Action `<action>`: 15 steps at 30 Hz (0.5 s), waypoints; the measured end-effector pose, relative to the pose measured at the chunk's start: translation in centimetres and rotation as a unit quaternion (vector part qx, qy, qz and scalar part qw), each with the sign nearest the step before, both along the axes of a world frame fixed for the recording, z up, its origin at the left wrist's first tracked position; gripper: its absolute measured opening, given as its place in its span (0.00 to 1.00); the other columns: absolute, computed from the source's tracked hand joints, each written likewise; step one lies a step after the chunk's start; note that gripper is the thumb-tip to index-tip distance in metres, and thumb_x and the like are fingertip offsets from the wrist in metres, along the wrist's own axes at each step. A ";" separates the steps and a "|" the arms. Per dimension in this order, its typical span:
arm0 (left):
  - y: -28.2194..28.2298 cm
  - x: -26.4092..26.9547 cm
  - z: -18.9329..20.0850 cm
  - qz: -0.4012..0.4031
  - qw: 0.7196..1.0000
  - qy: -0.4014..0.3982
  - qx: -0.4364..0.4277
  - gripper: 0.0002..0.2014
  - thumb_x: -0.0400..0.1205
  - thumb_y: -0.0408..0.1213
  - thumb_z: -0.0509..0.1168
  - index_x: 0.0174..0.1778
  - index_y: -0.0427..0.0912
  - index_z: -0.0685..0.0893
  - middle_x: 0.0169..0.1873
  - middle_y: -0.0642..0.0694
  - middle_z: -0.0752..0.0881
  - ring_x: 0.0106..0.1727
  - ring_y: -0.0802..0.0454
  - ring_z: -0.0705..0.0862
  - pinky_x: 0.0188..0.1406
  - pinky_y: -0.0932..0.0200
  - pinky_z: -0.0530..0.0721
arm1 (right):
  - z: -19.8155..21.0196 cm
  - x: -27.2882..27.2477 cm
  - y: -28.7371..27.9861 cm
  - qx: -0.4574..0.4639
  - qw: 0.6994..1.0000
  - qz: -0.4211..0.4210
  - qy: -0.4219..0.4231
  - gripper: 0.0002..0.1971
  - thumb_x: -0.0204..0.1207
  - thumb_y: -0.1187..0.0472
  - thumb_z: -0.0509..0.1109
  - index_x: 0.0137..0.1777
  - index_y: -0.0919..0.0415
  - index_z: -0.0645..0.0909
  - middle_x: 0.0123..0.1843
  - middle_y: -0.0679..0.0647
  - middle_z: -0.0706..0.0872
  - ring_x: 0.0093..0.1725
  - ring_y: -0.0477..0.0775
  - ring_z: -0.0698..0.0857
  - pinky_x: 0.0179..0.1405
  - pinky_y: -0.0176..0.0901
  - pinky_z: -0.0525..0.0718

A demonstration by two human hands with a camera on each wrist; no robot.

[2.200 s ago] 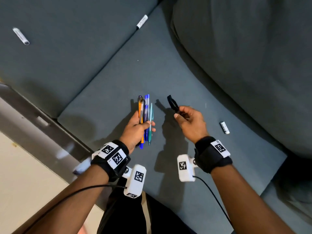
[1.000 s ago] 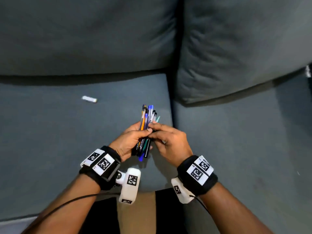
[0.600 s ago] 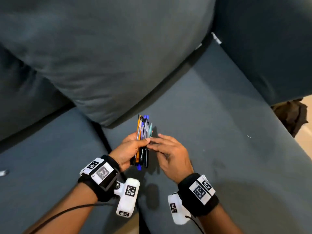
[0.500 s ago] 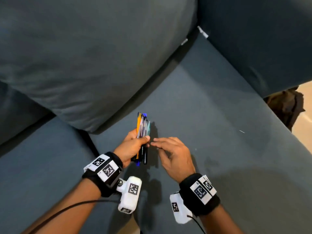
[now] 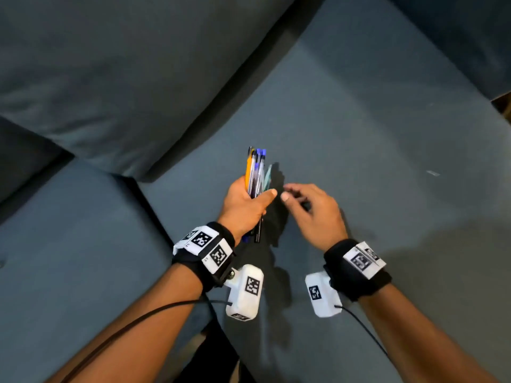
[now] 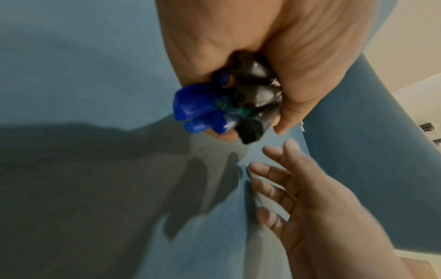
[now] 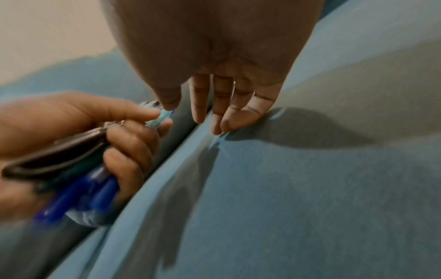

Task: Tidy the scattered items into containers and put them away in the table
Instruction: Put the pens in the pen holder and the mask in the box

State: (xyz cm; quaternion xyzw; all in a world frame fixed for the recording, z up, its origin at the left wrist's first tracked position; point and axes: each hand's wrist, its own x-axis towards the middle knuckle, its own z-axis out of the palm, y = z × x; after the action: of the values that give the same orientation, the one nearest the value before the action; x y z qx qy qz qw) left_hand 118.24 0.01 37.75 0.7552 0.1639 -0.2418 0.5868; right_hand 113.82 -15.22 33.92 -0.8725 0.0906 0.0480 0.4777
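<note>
We grip a bundle of pens (image 5: 255, 172) in our left hand (image 5: 244, 207), fingers and thumb curled round it, tips pointing up toward the back cushion (image 5: 116, 78). The bundle hangs above the sofa seat (image 5: 359, 139), just in front of that cushion. Our right hand (image 5: 315, 214) hovers just beside the pens, fingers (image 7: 199, 102) straight and slightly spread, holding nothing, not touching the bundle.
</note>
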 end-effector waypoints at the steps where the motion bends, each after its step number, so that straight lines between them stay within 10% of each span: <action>1: 0.6 -1.1 -0.2 0.001 1.000 -0.006 0.010 0.07 0.78 0.30 0.71 0.41 0.46 0.80 0.23 0.53 0.77 0.22 0.57 0.73 0.22 0.63 0.77 | 0.3 -0.3 0.5 0.057 0.998 -0.025 0.026 0.18 0.77 0.44 0.69 0.61 0.52 0.86 0.47 0.44 0.88 0.43 0.44 0.85 0.54 0.49 0.86; 9: 6.9 -14.5 0.3 -0.087 0.993 -0.002 0.076 0.08 0.70 0.34 0.71 0.31 0.46 0.77 0.19 0.57 0.76 0.22 0.58 0.71 0.25 0.61 0.73 | 2.9 -7.4 8.0 0.260 0.961 0.060 0.079 0.32 0.63 0.40 0.79 0.68 0.38 0.75 0.39 0.44 0.83 0.35 0.54 0.79 0.43 0.62 0.84; 15: 11.7 -25.4 3.6 -0.088 0.988 0.011 0.123 0.18 0.61 0.49 0.64 0.44 0.45 0.82 0.37 0.44 0.88 0.39 0.46 0.87 0.37 0.46 0.86 | 5.9 -15.5 13.6 0.142 0.960 0.239 0.041 0.18 0.65 0.44 0.82 0.46 0.50 0.79 0.28 0.44 0.79 0.29 0.44 0.77 0.33 0.38 0.78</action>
State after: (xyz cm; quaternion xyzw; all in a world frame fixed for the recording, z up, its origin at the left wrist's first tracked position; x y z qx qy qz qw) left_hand 92.81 11.69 41.38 0.8304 0.1311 -0.2788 0.4642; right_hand 98.31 -1.66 39.86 -0.7895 -0.1083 0.2091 0.5668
